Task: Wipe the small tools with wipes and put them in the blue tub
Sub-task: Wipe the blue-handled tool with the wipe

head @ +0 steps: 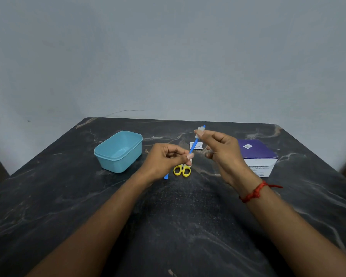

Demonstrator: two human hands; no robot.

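Observation:
My left hand pinches a thin blue tool near its middle and holds it slanted above the table; its lower end shows below the hand. My right hand pinches a small white wipe wrapped round the tool's upper end. The light blue tub stands to the left and looks empty. Yellow-handled scissors lie on the table under my left hand, their blades hidden by my fingers.
A purple and white box of wipes stands at the right, just behind my right hand. A torn white wipe sachet lies behind the hands. The dark marble table ends at a grey wall.

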